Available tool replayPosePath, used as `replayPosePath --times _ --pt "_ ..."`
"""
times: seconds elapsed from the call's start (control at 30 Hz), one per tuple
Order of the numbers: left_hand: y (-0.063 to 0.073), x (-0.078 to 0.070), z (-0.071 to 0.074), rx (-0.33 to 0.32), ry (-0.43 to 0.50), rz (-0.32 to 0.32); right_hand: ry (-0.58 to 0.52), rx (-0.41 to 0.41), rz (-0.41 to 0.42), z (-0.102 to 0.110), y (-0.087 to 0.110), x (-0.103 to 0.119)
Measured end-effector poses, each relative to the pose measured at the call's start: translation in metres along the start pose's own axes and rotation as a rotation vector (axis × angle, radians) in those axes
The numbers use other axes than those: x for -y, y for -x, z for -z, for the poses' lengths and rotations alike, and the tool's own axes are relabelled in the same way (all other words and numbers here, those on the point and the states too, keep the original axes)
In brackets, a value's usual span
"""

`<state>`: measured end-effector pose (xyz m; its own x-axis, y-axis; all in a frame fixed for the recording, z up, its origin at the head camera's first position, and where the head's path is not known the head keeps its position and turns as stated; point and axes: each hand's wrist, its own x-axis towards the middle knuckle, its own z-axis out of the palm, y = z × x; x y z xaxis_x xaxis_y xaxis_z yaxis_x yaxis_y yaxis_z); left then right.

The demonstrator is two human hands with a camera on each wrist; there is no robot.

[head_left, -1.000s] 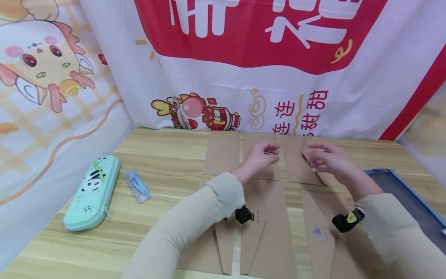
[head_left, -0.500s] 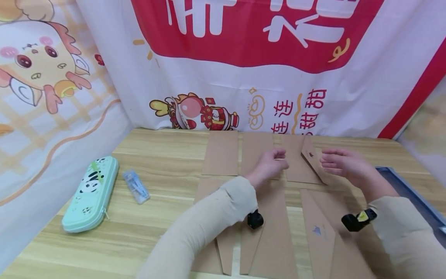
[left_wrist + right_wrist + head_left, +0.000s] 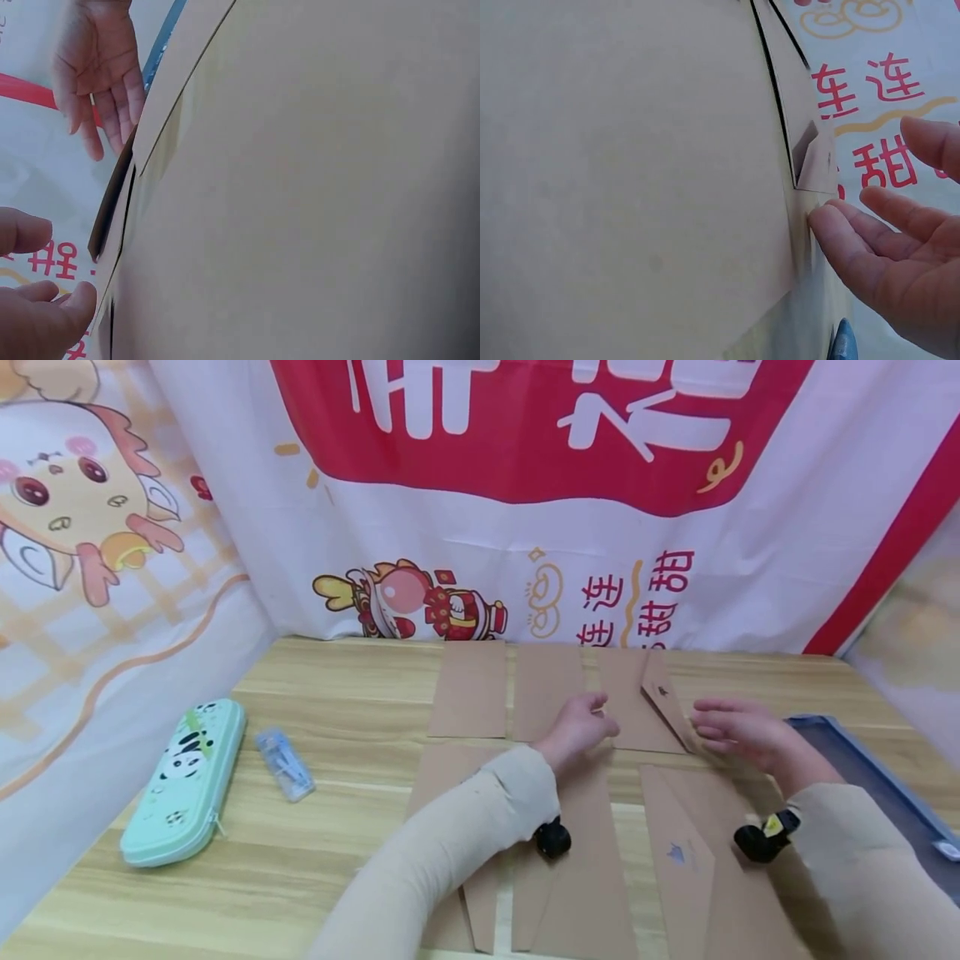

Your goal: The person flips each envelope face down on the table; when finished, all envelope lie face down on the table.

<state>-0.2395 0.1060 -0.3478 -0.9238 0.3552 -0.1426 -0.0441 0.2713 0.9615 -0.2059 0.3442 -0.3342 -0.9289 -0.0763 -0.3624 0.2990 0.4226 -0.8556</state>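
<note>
Brown kraft envelopes lie in two rows across the table. The back right envelope has its flap on the right side, lifted a little and bearing a small dark print. My left hand is at this envelope's left side, fingers loosely bent and holding nothing. Beside the flap is my right hand, fingers extended and palm turned inward. In the right wrist view its fingers are spread apart from the thumb, with nothing between them. The front right envelope shows a blue print; my left sleeve partly covers the front middle and left ones.
A mint panda pencil case lies at the left, beside a small clear case with blue parts. At the right, a blue-rimmed dark tray is partly behind my right arm. A printed cloth hangs along the table's back edge.
My right hand has moved from over the back right envelope's flap to its right side, leaving the print uncovered. My left hand has shifted slightly right and nearer.
</note>
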Motion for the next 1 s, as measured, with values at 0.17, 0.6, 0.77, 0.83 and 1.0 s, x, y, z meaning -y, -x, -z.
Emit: replayPosePath --times 0.17,0.6,0.77,0.83,1.0 --pt "0.000 0.003 -0.006 0.000 0.007 0.037 -0.008 -0.004 0.016 -0.005 -0.003 0.000" --pt "0.000 0.005 -0.008 -0.010 0.075 0.094 -0.020 0.017 0.048 -0.012 -0.008 0.000" --pt "0.000 0.008 -0.008 -0.051 0.149 0.121 -0.001 0.019 0.034 -0.014 -0.007 0.002" --pt "0.000 0.008 -0.009 -0.066 0.156 0.114 0.003 0.016 0.027 -0.014 -0.007 0.003" --pt "0.000 0.007 -0.012 -0.082 0.157 0.049 0.000 0.013 0.023 -0.012 -0.006 0.002"
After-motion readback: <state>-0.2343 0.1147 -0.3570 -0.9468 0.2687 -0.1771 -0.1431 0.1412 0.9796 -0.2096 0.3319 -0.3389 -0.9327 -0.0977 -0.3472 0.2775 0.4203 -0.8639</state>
